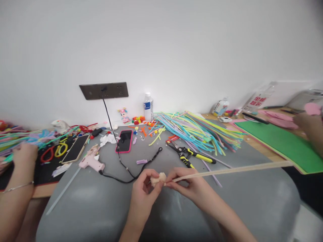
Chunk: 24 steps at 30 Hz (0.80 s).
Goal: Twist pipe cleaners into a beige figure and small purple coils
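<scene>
Near the front middle of the grey mat, my left hand is closed round a small cream fuzzy bundle, which looks like wound pipe cleaner. My right hand touches it from the right, pinching long cream pipe cleaners that stretch out to the right. The strands meet the bundle between my fingertips; how they join is hidden. Beyond my right hand lie black and yellow pliers. A lilac piece rests behind my left hand.
A pink glue gun with a black cord lies left, a pink-cased phone behind it. Several pastel pipe cleaners are heaped by a water bottle. Other people's arms work at both sides; a green board is right.
</scene>
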Motion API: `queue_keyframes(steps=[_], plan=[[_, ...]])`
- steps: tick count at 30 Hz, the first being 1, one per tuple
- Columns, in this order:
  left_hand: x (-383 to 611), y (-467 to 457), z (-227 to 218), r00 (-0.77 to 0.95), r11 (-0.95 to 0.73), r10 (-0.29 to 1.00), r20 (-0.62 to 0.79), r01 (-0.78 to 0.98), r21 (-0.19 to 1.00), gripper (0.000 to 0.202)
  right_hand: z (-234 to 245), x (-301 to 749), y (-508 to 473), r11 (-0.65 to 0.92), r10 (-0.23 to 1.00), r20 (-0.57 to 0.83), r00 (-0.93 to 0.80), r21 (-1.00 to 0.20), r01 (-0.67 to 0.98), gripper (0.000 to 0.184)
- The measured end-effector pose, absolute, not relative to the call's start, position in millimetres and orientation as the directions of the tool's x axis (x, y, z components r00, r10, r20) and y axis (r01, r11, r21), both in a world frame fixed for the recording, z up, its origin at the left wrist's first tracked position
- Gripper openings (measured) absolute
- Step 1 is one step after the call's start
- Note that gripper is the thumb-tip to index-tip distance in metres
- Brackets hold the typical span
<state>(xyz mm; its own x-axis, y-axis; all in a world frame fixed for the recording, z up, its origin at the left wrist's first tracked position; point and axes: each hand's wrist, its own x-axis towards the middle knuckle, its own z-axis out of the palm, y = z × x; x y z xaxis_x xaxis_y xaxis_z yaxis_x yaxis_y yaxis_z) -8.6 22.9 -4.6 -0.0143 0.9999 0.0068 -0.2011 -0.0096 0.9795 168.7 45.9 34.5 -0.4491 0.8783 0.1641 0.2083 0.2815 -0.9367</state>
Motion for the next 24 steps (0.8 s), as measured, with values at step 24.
queue_keyframes(steps=[24], plan=[[-5,29,1,0.004,0.239,0.957,-0.289,-0.578,0.780,0.043,29,175,60,0.327,0.868,0.250,-0.428,-0.938,0.116,0.026]])
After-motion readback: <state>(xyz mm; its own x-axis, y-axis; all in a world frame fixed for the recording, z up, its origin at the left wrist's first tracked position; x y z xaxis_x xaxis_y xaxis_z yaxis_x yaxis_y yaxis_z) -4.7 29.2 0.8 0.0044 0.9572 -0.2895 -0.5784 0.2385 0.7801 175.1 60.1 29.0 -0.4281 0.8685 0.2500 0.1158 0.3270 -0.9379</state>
